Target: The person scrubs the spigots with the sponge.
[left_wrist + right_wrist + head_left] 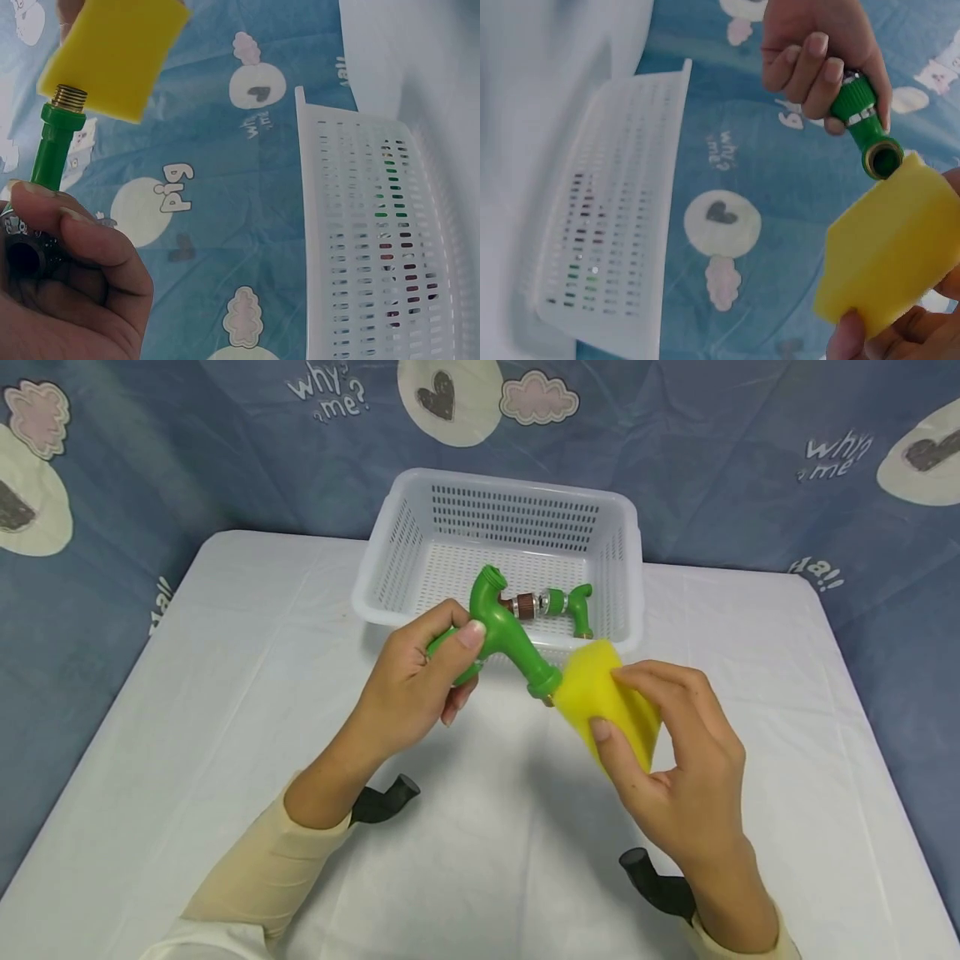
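Observation:
My left hand (pixel 420 681) grips a green faucet (pixel 510 639) by its handle end, thumb on top, above the table. The faucet's brass threaded end (pixel 70 97) points toward a yellow sponge (pixel 611 702). My right hand (pixel 690 760) pinches that sponge between thumb and fingers, its near corner right at the threaded end. In the right wrist view the open brass mouth (pixel 883 159) of the faucet sits at the sponge's upper edge.
Behind the hands stands a white perforated basket (pixel 495 485). In it lies another green faucet (pixel 579 610) with a brown-and-silver fitting (pixel 525 605). A white cloth (pixel 480 860) covers the table; a blue patterned curtain (pixel 262 460) hangs behind.

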Available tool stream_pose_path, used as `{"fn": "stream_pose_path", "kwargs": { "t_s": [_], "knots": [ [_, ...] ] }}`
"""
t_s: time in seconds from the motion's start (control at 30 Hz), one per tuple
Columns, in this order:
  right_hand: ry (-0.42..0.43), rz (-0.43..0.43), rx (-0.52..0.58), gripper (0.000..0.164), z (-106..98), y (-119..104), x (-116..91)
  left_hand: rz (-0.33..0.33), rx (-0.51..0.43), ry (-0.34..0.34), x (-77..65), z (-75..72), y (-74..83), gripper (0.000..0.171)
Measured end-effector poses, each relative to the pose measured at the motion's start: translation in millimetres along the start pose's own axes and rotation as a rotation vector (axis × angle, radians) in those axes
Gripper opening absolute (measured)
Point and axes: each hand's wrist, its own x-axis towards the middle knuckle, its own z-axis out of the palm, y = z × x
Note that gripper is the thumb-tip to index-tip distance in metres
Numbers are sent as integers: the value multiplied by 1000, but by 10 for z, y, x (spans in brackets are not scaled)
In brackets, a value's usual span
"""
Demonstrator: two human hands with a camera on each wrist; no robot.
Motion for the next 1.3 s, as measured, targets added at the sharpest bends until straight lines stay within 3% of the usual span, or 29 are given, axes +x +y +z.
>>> {"fn": "stream_pose_path", "kwargs": {
  "t_s": [0.17, 0.43, 0.67, 0.87, 1.17, 1.3],
  "knots": [
    [60, -6, -33, 49, -8, 2, 7, -1, 4, 13, -2, 2, -2, 26],
    [65, -144, -92, 47, 61, -109, -29, -29, 35, 38, 5, 1, -1, 27],
    [84, -88, -155, 44, 38, -19, -12, -53, 55, -4, -7, -7, 10, 27],
    [143, -87, -164, 44, 54, -10, -13, -70, 70, 18, -7, 10, 14, 30],
    [16, -236, -153, 42, 166, -136, -90, -108, 127, 83, -2, 11, 17, 34],
    [-132, -267, -41, 41, 167, -208, -110, -112, 138, 103, 5, 6, 10, 35]
  ]
}}
